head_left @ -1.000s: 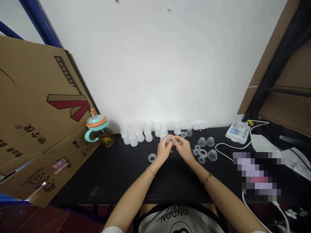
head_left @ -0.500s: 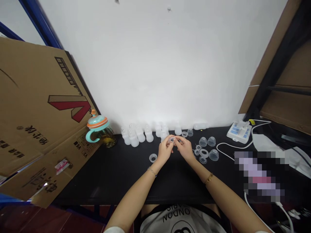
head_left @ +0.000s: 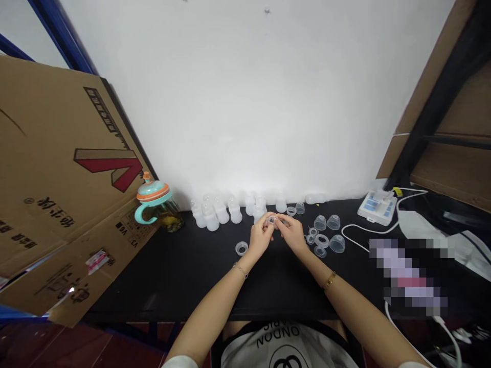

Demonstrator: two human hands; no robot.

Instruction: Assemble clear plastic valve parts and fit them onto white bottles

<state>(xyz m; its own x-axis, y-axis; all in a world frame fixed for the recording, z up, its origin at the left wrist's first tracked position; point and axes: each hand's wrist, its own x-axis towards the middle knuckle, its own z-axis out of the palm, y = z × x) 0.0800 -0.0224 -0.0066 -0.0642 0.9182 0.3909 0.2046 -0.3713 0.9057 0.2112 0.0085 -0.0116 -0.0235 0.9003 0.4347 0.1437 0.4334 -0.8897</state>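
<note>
My left hand (head_left: 261, 236) and my right hand (head_left: 291, 234) meet over the black table, and the fingertips of both pinch a small clear silicone ring (head_left: 271, 220). Much of the ring is hidden by my fingers. A row of several frosted plastic bottles (head_left: 210, 217) stands just beyond my hands. Another silicone ring (head_left: 241, 248) lies to the left of my left hand. Near my right hand are several clear dome-shaped cups (head_left: 333, 222) and loose rings (head_left: 321, 240).
A large cardboard sheet (head_left: 69, 168) leans in at the left, beside a teal-and-orange sippy cup (head_left: 153, 197). A white device with blue panels (head_left: 377, 208) and its white cable (head_left: 356, 234) sit at the right. A pixelated patch covers the right foreground.
</note>
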